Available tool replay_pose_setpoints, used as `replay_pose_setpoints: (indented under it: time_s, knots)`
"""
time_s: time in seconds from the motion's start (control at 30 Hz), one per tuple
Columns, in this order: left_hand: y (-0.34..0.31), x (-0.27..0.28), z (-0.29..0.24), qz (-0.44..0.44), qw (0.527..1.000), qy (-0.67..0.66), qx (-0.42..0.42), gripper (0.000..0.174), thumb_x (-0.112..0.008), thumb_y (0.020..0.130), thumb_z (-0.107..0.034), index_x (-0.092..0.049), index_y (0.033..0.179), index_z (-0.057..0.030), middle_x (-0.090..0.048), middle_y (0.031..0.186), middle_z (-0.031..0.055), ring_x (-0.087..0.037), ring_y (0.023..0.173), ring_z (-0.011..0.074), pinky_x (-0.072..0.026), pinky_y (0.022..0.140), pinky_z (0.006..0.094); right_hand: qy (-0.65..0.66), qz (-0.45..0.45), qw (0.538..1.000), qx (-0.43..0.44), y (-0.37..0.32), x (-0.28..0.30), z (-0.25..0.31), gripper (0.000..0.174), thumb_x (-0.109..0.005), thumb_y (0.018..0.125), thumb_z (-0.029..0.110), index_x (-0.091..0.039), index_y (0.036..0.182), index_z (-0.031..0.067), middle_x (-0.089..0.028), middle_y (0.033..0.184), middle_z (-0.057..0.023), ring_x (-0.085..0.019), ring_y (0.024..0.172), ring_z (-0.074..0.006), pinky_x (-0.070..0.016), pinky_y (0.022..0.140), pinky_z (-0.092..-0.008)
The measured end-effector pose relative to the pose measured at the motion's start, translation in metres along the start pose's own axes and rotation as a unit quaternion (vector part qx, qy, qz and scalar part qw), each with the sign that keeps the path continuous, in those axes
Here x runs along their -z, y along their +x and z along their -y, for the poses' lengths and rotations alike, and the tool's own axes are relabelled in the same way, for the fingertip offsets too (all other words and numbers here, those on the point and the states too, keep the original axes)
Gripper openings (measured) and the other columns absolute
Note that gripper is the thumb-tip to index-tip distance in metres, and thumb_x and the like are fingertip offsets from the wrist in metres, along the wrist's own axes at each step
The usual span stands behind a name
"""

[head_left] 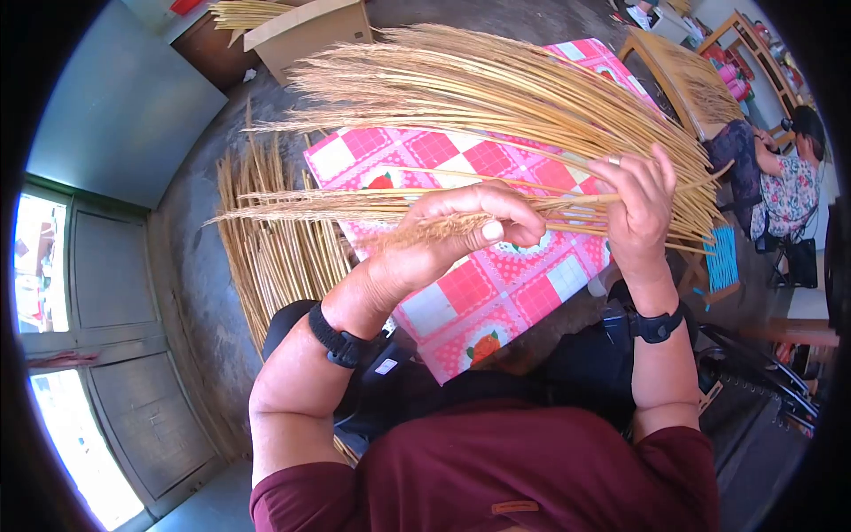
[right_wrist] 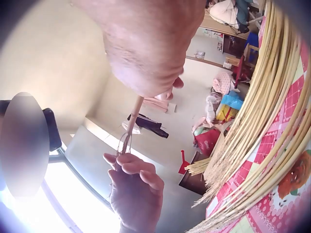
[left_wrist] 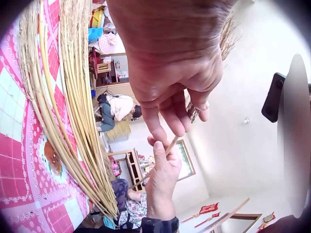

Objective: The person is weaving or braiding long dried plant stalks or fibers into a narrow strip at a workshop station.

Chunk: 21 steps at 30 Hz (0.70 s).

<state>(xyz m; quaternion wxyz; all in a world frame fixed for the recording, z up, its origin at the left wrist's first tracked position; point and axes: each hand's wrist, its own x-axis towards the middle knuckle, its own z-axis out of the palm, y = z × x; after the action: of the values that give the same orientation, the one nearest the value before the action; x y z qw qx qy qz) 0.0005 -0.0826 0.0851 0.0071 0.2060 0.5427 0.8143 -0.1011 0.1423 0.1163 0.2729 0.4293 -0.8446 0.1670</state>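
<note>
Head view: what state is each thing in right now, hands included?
left hand: fingers curled round the plume end of the held stalks.
right hand: pinches the held stalks further along.
held stalks: raised above the table, roughly level between both hands.
big bundle: lying fanned out on the checked cloth.
checked cloth: spread flat.
floor pile: lying loose, untouched.

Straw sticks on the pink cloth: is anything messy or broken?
Nothing looks broken. The stalks lie fanned over the pink checked cloth; the left hand and right hand hold a few. Another heap lies on the floor, lined up rather than spilled.
</note>
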Motion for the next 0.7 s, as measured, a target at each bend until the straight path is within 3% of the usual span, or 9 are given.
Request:
replay_pose_setpoints:
  time_s: [0.07, 0.1, 0.17, 0.27, 0.3, 0.43, 0.7]
  knots:
    - [-0.001, 0.001, 0.005, -0.038, 0.999, -0.035, -0.018, 0.034, -0.053, 0.091, -0.031, -0.06, 0.106, -0.0009, -0.062, 0.091, 0.0154, -0.061, 0.09, 0.0243, -0.0491, 0.082, 0.0362, 0.087, 0.006, 0.996, -0.027, -0.004, 0.0, 0.002, 0.029, -0.061, 0.068, -0.006, -0.063, 0.094, 0.0067, -0.061, 0.089, -0.0097, -0.058, 0.089, -0.0267, -0.0441, 0.079, -0.0361]
    - [-0.001, 0.003, 0.004, -0.059, 0.997, -0.059, -0.006, 0.035, -0.054, 0.09, -0.031, -0.059, 0.107, -0.0009, -0.062, 0.088, 0.0145, -0.061, 0.087, 0.0235, -0.0497, 0.079, 0.0351, 0.115, -0.016, 0.993, -0.02, -0.001, 0.0, 0.007, 0.027, -0.064, 0.067, -0.006, -0.063, 0.092, 0.0053, -0.06, 0.084, -0.0104, -0.059, 0.079, -0.0272, -0.0453, 0.064, -0.0347]
    - [0.0, 0.002, -0.001, -0.123, 0.988, -0.087, 0.012, 0.035, -0.054, 0.091, -0.032, -0.059, 0.108, -0.0018, -0.062, 0.079, 0.0106, -0.061, 0.071, 0.0193, -0.0499, 0.069, 0.0323, 0.121, -0.026, 0.992, 0.018, -0.006, -0.003, 0.003, 0.027, -0.066, 0.067, -0.006, -0.063, 0.092, 0.0044, -0.06, 0.08, -0.0105, -0.06, 0.074, -0.0275, -0.0459, 0.063, -0.0352]
    - [-0.001, 0.017, 0.01, -0.189, 0.982, -0.013, 0.001, 0.031, -0.054, 0.091, -0.029, -0.059, 0.107, -0.003, -0.063, 0.075, 0.0082, -0.059, 0.067, 0.0161, -0.0486, 0.065, 0.0299, 0.122, -0.024, 0.992, 0.023, -0.002, 0.004, 0.008, 0.022, -0.066, 0.069, -0.004, -0.063, 0.09, 0.0025, -0.06, 0.074, -0.0117, -0.061, 0.068, -0.0284, -0.0467, 0.059, -0.0353]
    - [-0.001, 0.015, 0.008, -0.228, 0.974, -0.006, 0.004, 0.026, -0.055, 0.091, -0.026, -0.061, 0.1, -0.0031, -0.063, 0.076, 0.0082, -0.058, 0.065, 0.0142, -0.0472, 0.062, 0.0276, 0.119, -0.019, 0.993, 0.013, -0.002, 0.007, 0.008, 0.021, -0.066, 0.069, -0.004, -0.063, 0.089, 0.0022, -0.06, 0.074, -0.012, -0.061, 0.068, -0.0284, -0.0468, 0.059, -0.0349]
    - [0.001, 0.013, -0.002, -0.253, 0.967, 0.013, -0.005, 0.02, -0.056, 0.09, -0.021, -0.063, 0.087, -0.0021, -0.064, 0.076, 0.0086, -0.057, 0.063, 0.0133, -0.0469, 0.06, 0.0269, 0.119, -0.011, 0.993, -0.013, -0.004, 0.014, 0.01, 0.018, -0.066, 0.071, -0.003, -0.062, 0.088, 0.0018, -0.061, 0.075, -0.0124, -0.061, 0.067, -0.0287, -0.0475, 0.059, -0.0344]
    - [0.003, 0.008, -0.001, -0.244, 0.969, 0.042, 0.007, 0.023, -0.052, 0.092, -0.02, -0.062, 0.087, -0.0007, -0.065, 0.076, 0.0095, -0.055, 0.058, 0.0124, -0.0465, 0.057, 0.0259, 0.138, -0.004, 0.99, -0.019, -0.011, 0.017, 0.006, 0.018, -0.065, 0.073, -0.002, -0.063, 0.09, 0.0012, -0.062, 0.074, -0.0137, -0.062, 0.064, -0.0279, -0.0474, 0.055, -0.0332]
